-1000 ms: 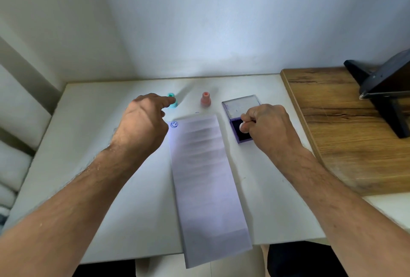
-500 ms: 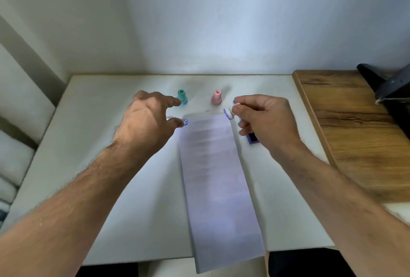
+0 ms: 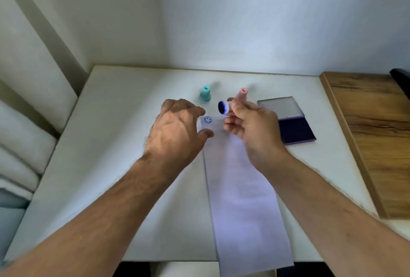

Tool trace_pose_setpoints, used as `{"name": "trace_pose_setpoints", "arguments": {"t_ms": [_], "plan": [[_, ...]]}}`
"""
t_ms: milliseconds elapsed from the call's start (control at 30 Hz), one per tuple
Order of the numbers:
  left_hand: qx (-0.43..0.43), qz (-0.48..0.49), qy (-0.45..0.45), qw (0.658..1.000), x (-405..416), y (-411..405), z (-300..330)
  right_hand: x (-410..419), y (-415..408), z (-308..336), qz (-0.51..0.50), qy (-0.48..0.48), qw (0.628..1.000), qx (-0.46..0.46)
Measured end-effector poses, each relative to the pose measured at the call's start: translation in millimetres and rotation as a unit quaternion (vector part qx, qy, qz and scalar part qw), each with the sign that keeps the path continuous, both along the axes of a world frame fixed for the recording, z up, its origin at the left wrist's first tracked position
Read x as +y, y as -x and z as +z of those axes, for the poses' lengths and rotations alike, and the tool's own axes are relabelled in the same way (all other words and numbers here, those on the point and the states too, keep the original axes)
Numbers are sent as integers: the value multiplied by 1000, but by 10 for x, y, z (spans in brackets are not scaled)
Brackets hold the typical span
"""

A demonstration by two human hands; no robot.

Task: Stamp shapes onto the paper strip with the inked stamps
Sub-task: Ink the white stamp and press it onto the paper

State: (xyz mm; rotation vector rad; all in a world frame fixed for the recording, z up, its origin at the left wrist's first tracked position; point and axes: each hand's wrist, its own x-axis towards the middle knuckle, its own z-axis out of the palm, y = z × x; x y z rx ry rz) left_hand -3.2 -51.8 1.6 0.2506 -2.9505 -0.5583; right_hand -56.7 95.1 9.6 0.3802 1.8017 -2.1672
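A long white paper strip (image 3: 239, 188) runs down the white table (image 3: 124, 165) and hangs over its near edge. A blue smiley print (image 3: 207, 119) marks its far left corner. My right hand (image 3: 250, 128) holds a small white stamp (image 3: 223, 107) above the strip's far end, its blue inked face tilted toward me. My left hand (image 3: 177, 130) rests with spread fingers on the strip's left edge, just beside the smiley. A teal stamp (image 3: 205, 93) and a pink stamp (image 3: 242, 93) stand upright behind the strip. The open ink pad (image 3: 295, 128) lies to the right.
The ink pad's lid (image 3: 280, 106) lies flat behind the pad. A wooden board (image 3: 372, 134) borders the table on the right, with a dark object (image 3: 401, 79) at its far corner. White cushions (image 3: 22, 143) sit to the left; a wall rises behind.
My right hand left the ink pad and carried the inked stamp left, over the strip's far end. My left hand drew back from the teal stamp onto the strip's edge.
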Motion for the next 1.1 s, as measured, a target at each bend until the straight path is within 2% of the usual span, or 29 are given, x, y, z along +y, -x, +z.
{"name": "trace_pose_setpoints", "arguments": {"t_ms": [67, 100, 233, 433, 1100], "plan": [[9, -11, -5, 1000, 13, -11, -24, -10, -6, -52, 4, -154, 981, 121], [16, -16, -8, 1000, 18, -12, -31, -20, -17, -62, 1, -194, 969, 151], [5, -25, 6, 1000, 17, -21, -53, -59, -37, -91, 6, -268, 946, 183], [-34, -27, 24, 999, -22, 16, -64, -44, 5, -178, 30, -310, 926, 215], [-58, -29, 48, 997, -48, 62, -38, -103, -20, -253, 64, -403, 867, 285]]}}
